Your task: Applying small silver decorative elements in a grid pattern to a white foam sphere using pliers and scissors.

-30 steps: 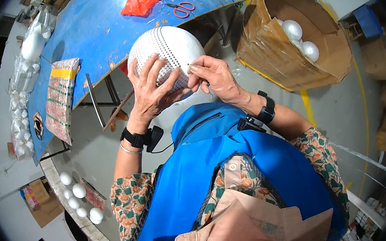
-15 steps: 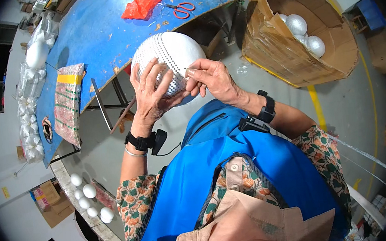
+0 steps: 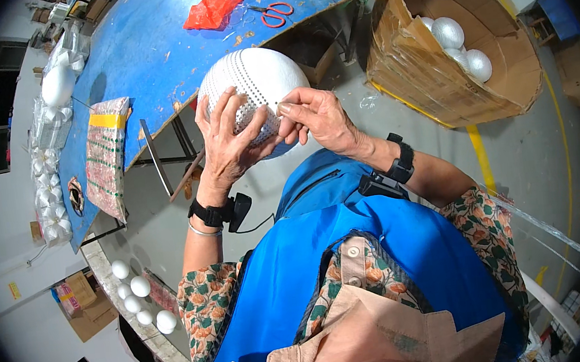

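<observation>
A large white ball (image 3: 276,70) with rows of small dark, shiny dots is held up in front of my body, near the blue table's front edge. My left hand (image 3: 226,138) grips its lower left side, fingers spread over the dotted band. At the ball's right side my right hand (image 3: 326,118) is closed in a pinch, thumb and forefinger together against the dots. Whatever lies between those fingertips is too small to make out. The ball's underside is mostly hidden by my hands.
On the blue table (image 3: 145,55) lie a crumpled red plastic bag (image 3: 214,8), red-handled scissors (image 3: 275,15) and a wrapped packet (image 3: 107,153). A big cardboard box (image 3: 427,84) at right holds silvery balls (image 3: 447,33). Several white balls (image 3: 139,287) rest on a ledge at lower left.
Both hands and the ball keep nearly the same pose. The surroundings have shifted slightly in the picture, as the view has turned a little.
</observation>
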Tool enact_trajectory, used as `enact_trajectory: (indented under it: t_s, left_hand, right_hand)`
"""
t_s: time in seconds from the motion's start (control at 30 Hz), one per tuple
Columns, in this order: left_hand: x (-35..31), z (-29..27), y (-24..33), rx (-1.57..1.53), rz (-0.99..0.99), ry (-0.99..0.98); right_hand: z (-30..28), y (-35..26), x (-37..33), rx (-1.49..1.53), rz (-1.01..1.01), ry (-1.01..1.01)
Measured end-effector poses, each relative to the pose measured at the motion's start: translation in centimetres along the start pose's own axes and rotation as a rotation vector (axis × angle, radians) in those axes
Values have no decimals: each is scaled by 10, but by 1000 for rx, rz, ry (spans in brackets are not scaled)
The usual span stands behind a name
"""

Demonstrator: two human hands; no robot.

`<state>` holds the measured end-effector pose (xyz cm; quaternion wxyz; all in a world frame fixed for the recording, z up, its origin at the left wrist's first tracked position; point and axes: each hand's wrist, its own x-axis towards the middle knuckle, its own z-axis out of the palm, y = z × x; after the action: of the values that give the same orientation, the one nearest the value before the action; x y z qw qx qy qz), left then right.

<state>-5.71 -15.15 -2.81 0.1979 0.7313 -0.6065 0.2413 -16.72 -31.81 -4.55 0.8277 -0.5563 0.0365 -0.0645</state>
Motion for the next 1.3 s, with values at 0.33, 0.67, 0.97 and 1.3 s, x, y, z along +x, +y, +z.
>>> enact_trajectory:
  t_s: [0.33, 0.67, 0.97, 1.3]
  left_hand:
    - [2, 1, 0, 59, 18, -67]
    - [-1, 8, 1, 64, 41, -33]
    - [-6, 13, 0, -9, 8, 55]
    - [-9, 14, 1, 35, 49, 33]
  right_hand:
    - [-1, 4, 1, -34, -3, 21]
    - [-2, 0, 4, -85, 81, 43]
    - [-2, -2, 5, -146, 114, 33]
    - [6, -8, 6, -185, 186, 110]
